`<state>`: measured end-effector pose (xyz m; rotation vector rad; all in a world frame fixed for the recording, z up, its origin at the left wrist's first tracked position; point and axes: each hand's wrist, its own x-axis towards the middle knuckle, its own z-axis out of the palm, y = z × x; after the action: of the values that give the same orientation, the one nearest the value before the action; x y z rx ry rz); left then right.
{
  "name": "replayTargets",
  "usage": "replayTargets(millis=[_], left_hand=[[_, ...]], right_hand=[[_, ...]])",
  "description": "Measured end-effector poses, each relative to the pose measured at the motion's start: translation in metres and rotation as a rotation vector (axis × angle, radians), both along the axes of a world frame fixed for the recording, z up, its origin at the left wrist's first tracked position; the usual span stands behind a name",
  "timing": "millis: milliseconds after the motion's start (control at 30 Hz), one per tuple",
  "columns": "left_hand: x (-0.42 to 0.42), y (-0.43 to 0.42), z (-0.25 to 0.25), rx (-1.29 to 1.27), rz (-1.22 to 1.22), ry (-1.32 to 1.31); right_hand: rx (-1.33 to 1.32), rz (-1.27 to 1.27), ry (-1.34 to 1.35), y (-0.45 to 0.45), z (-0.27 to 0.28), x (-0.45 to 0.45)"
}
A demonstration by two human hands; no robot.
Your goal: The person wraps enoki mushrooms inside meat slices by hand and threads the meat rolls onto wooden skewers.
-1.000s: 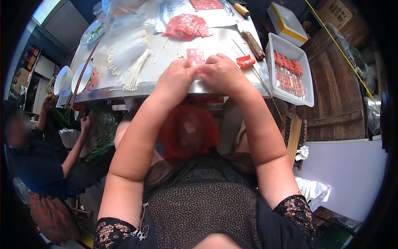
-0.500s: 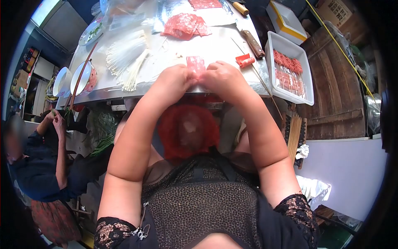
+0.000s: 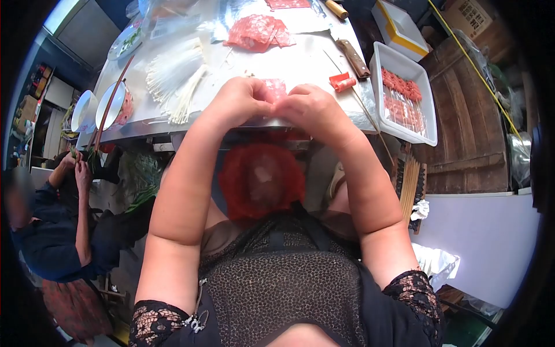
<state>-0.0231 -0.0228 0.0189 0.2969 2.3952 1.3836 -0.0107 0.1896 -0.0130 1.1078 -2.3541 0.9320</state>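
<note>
At the near edge of the metal table (image 3: 139, 126), my left hand (image 3: 245, 101) and my right hand (image 3: 309, 110) meet with fingers closed on the near end of a thin meat slice (image 3: 275, 87). Its far part lies flat on the table beyond my fingers; the pinched end is mostly hidden. White enoki mushrooms (image 3: 179, 81) lie to the left. Rolled meat on a skewer (image 3: 342, 82) rests to the right, beside a wooden-handled knife (image 3: 352, 58). A pile of meat slices (image 3: 258, 33) sits farther back.
A white tray (image 3: 432, 110) of meat skewers stands at the right, above a bundle of bamboo sticks (image 3: 409, 188). Bowls (image 3: 85, 111) and chopsticks (image 3: 110, 110) are at the left edge. Another person (image 3: 52, 231) sits at left holding green stems. A red bag (image 3: 263, 179) hangs below the table.
Both hands first moved toward me with the slice, then my left hand shifted slightly away and more of the slice became covered. The other person's hands came together.
</note>
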Motion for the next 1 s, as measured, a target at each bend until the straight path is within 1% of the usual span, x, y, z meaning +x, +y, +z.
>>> replayTargets(millis=[133,200,267,333,367,467,533,567,600,633,667,733,767,833,933,1000], left_hand=[[0.011,0.001,-0.003,-0.031,0.008,0.068],[0.019,0.002,-0.004,-0.212,-0.073,0.419],[0.024,0.001,-0.005,-0.211,-0.088,0.431],[0.025,0.0,-0.006,-0.209,-0.099,0.442],[0.023,0.001,-0.008,-0.215,-0.093,0.466],[0.021,0.003,-0.007,-0.217,-0.105,0.532],[0.019,0.005,-0.008,-0.208,-0.128,0.567],[0.017,0.004,-0.011,-0.272,-0.123,0.586],[0.016,0.004,-0.012,-0.338,-0.117,0.606],[0.016,0.004,-0.013,-0.336,-0.116,0.605],[0.017,0.003,-0.012,-0.318,-0.152,0.577],[0.019,0.0,-0.008,-0.301,-0.183,0.547],[0.021,0.0,-0.005,-0.299,-0.211,0.534],[0.023,-0.001,-0.005,-0.293,-0.235,0.515],[0.02,-0.004,-0.006,-0.277,-0.231,0.54],[0.023,-0.008,-0.007,-0.171,-0.141,0.502]], right_hand=[[-0.001,-0.01,-0.019,0.001,0.002,0.001],[-0.003,-0.023,0.009,0.001,-0.002,-0.002],[-0.006,-0.035,0.036,0.001,-0.004,-0.002],[0.102,-0.105,0.038,0.0,-0.001,-0.001],[0.101,-0.103,0.039,0.0,0.001,-0.001],[0.063,-0.076,0.077,0.001,0.003,-0.003],[-0.053,-0.093,0.055,-0.004,0.0,-0.002],[-0.05,-0.096,0.055,-0.005,0.001,-0.001],[-0.054,-0.111,-0.014,-0.007,0.002,0.001],[-0.057,-0.125,-0.083,-0.008,0.004,0.003],[-0.056,-0.122,-0.084,-0.008,0.009,0.006],[-0.08,-0.107,-0.412,-0.005,0.018,0.012],[-0.078,-0.104,-0.416,-0.002,0.015,0.01],[0.018,-0.009,-0.267,0.002,0.01,0.003],[0.017,-0.034,-0.239,-0.001,0.013,-0.002],[0.013,-0.051,-0.212,-0.002,0.01,-0.003]])
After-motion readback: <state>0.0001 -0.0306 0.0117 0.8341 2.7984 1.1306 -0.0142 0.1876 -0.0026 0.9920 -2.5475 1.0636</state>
